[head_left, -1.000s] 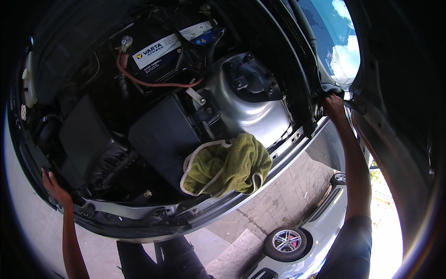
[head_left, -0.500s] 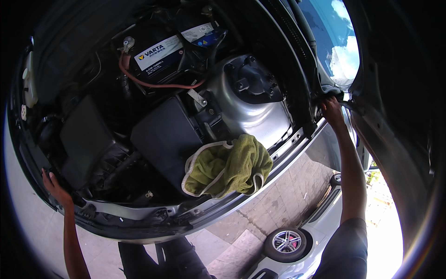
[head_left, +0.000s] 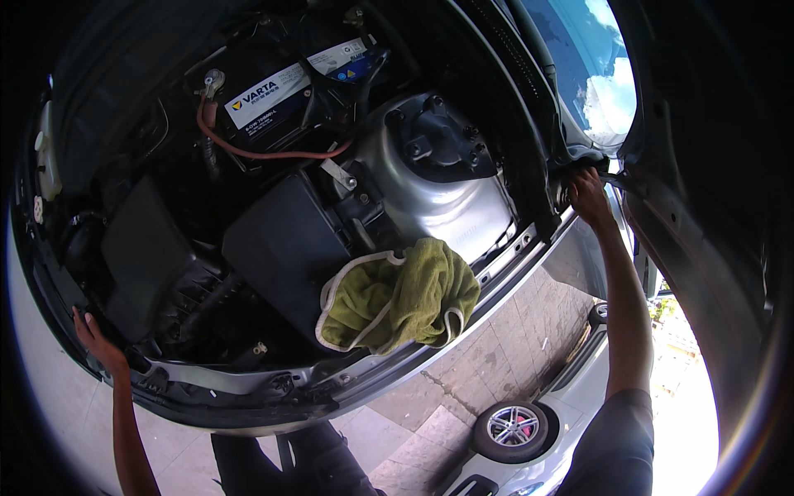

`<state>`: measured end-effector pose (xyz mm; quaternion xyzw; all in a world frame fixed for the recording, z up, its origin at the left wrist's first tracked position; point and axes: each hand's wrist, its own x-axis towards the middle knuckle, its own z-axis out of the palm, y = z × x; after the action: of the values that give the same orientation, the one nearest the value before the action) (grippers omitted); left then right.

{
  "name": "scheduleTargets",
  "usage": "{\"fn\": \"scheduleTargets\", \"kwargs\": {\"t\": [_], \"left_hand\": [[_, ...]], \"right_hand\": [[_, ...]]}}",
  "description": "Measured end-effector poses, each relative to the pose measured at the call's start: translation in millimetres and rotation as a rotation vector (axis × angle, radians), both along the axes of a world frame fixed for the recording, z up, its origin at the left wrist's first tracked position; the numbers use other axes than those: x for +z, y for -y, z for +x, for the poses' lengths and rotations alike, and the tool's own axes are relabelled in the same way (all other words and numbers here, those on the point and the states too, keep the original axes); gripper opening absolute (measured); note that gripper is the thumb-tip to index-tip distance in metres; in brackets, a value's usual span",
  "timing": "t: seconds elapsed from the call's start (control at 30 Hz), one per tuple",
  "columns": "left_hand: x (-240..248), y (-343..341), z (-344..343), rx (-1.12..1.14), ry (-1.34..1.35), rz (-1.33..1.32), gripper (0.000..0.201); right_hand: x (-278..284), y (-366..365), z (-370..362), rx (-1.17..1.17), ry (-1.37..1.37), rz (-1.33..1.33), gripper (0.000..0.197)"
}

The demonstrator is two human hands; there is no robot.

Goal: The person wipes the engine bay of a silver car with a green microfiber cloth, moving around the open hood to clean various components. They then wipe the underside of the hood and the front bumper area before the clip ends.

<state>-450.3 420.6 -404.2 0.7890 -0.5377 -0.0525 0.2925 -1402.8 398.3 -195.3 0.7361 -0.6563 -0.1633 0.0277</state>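
At the front left edge of a car's engine bay, my left hand [head_left: 101,344] rests with its fingers stretched out along the dark front rim [head_left: 62,306]. It holds nothing. Far to the right, my right hand [head_left: 589,198] reaches to the corner by the windshield, beside the raised hood's hinge [head_left: 614,177]. Its fingers are curled there; what lies within them is hidden. A crumpled green cloth [head_left: 413,302] with pale edging lies over the near right rim, apart from both hands.
Inside the bay are a battery [head_left: 285,91] with a red cable [head_left: 273,155], a black box cover [head_left: 285,240] and a silver strut tower [head_left: 434,198]. The raised hood [head_left: 703,215] stands at the right. Below, a white car's wheel [head_left: 513,426] shows beside the paving [head_left: 463,364].
The view has shifted slightly, so the engine bay sits a little further left. Both hands keep their places, and the cloth lies as before.
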Motion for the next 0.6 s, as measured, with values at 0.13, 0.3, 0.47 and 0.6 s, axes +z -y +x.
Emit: {"fn": "scheduleTargets", "kwargs": {"t": [0.13,0.3,0.47,0.6], "left_hand": [[0,-1,0,-0.005,0.007,0.004,0.054],[0,-1,1,-0.01,0.013,0.003,0.053],[-1,0,2,0.009,-0.025,0.007,0.053],[0,1,0,-0.009,-0.005,0.01,0.053]], "right_hand": [[-3,2,-2,-0.044,-0.012,0.008,0.02],[-10,-3,-3,0.044,0.022,-0.086,0.019],[-20,-8,2,-0.26,0.177,-0.193,0.019],[-30,-12,5,-0.188,0.155,-0.321,0.021]]}}
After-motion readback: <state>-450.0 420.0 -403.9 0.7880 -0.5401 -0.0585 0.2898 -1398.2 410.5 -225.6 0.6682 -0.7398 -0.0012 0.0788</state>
